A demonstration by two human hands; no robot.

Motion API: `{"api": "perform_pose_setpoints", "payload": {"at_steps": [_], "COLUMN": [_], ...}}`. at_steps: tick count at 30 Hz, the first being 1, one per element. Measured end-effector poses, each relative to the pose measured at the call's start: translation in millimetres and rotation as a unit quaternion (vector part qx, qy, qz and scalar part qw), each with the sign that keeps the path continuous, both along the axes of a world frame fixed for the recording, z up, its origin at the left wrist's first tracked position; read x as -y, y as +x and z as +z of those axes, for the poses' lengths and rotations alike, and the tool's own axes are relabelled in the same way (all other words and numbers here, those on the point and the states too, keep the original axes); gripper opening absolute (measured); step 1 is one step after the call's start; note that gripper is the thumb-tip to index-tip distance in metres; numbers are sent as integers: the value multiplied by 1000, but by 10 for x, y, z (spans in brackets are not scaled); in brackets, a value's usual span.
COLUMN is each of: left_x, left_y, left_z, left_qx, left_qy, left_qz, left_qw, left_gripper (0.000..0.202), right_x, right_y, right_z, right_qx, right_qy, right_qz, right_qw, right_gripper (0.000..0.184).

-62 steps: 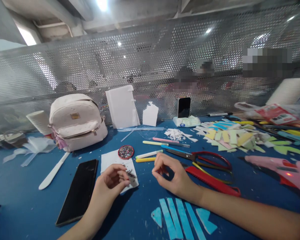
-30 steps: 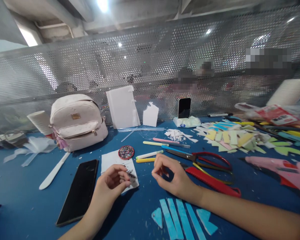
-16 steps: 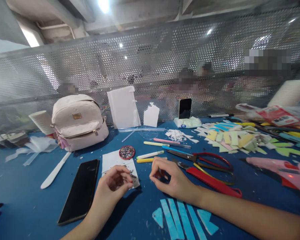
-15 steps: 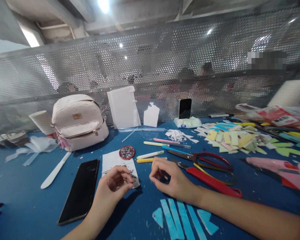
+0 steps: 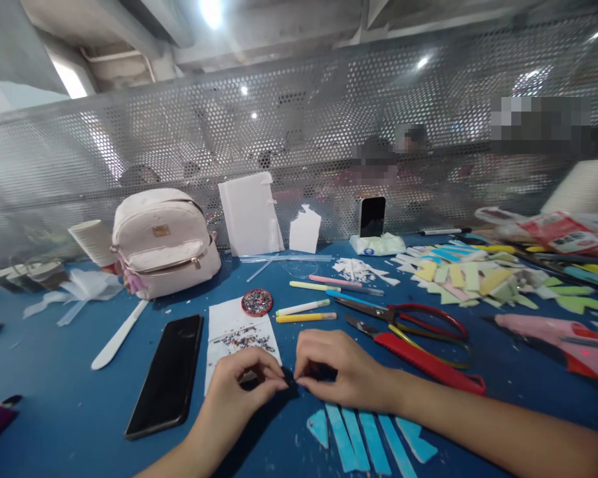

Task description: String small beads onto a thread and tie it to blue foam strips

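Note:
My left hand (image 5: pixel 242 385) and my right hand (image 5: pixel 336 373) sit close together low on the blue table (image 5: pixel 54 411), fingertips almost touching. Both are pinched closed on something too small to make out. Just behind the left hand lies a white paper sheet (image 5: pixel 236 335) strewn with tiny glittery beads. A round red dish of beads (image 5: pixel 257 302) stands at the sheet's far end. Light blue foam strips (image 5: pixel 361 441) lie right below my right wrist.
A black phone (image 5: pixel 168 375) lies left of the paper, a white plastic knife (image 5: pixel 118 335) beyond it. Coloured sticks (image 5: pixel 306 312), red scissors (image 5: pixel 411 318), a pink glue gun (image 5: pixel 563 335) and foam scraps (image 5: pixel 471 275) fill the right. A pale backpack (image 5: pixel 164 242) stands back left by a perforated metal screen (image 5: pixel 179 146).
Both hands have drawn back toward me and closer together, off the bead paper. The paper's beads now show uncovered. The camera shifted slightly.

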State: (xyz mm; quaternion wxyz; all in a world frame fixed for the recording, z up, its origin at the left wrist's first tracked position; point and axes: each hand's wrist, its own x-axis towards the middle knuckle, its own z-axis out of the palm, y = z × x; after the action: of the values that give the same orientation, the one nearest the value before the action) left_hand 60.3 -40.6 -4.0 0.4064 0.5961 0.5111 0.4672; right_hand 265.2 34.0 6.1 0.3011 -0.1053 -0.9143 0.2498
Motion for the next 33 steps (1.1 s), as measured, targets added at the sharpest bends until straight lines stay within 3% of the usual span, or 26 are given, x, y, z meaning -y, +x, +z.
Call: {"api": "perform_pose_setpoints", "payload": {"at_steps": [5, 10, 24, 33], "left_x": [17, 22, 31, 57], "left_y": [81, 126, 141, 119], "left_z": [-30, -11, 15, 20], "left_qx": [-9, 0, -24, -101], "left_qy": [23, -4, -32, 45], "left_qz": [5, -5, -1, -29], "left_qw": [1000, 1000, 999, 993], "left_gripper": [7, 11, 6, 13], "right_x": [-9, -4, 33, 34], "right_y": [2, 5, 10, 24], "right_z": [-7, -1, 37, 48], "right_qx": [7, 6, -33, -32], "right_qy": [-5, 1, 1, -8], "right_qz": [18, 28, -1, -17], "right_qw": [1000, 1000, 999, 999], "right_gripper": [3, 4, 5, 6]}}
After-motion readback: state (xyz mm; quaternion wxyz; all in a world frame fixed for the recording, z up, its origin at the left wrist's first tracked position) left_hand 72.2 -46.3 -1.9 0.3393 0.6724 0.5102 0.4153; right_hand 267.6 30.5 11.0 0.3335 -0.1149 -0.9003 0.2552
